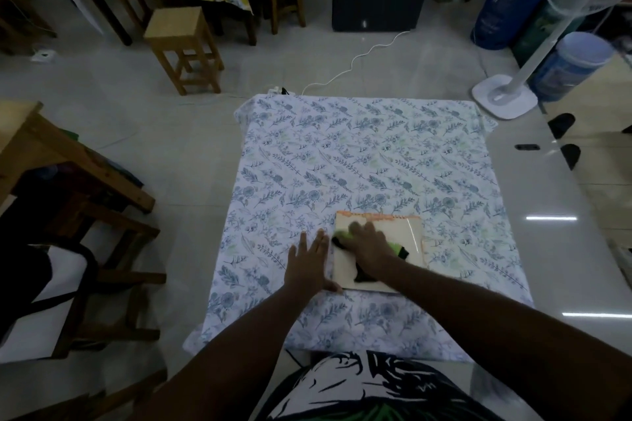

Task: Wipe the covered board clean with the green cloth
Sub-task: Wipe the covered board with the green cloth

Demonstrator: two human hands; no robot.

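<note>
A flowery sheet (359, 164) covers the counter. Near its front edge lies the covered board (407, 232), a pale shiny square with an orange strip along its far side. The right hand (367, 246) lies flat on the board and presses the green cloth (343, 236) down on it. Its fingers (359, 227) are spread out, not curled around the cloth. Green and dark bits of cloth stick out from under the hand. The left hand (309, 261) lies flat on the sheet, just beside the board's left edge. Its fingers are open and straight and hold nothing. Its thumb touches the board's near corner.
</note>
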